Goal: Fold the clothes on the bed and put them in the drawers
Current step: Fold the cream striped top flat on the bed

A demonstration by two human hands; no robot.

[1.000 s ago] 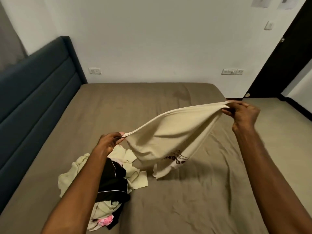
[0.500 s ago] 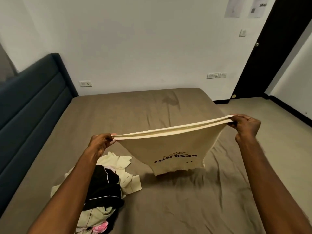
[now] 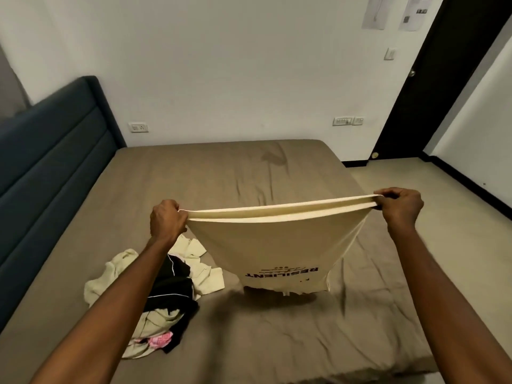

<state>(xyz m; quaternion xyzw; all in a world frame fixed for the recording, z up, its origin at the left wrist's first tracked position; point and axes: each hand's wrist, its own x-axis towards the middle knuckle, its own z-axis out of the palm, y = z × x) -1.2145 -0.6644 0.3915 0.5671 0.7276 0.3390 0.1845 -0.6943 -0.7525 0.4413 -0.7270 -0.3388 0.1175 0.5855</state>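
Headboard (image 3: 52, 151): dark blue, padded, ran along the left side of the bed (image 3: 194, 189), which wore a brown sheet, creased in places.

Pile of clothes (image 3: 155, 295): lay on the sheet at near left, unfolded; pale yellow-green pieces, a black garment with white piping, a scrap of pink at the near edge. Partly hidden under the left forearm.

Left hand (image 3: 166, 220): raised above the bed, fingers (image 3: 181, 217) clenched round the left end of the shirt's hem.

Cream T-shirt (image 3: 271, 245): held in the air between both hands, hem uppermost and pulled taut in two layers, body hanging down with dark printing upside down near its lower end. The lower edge looked to be at or just above the sheet; contact could not be told. Judged light, soft and limp; it would sag wherever unsupported, so best held at two corners or the shoulders and laid flat for folding.

Right hand (image 3: 399, 206): level with the left, fingers pinching the hem's right end.

Dark door (image 3: 432, 79): stood at far right, beyond the bed. No drawers were in view.
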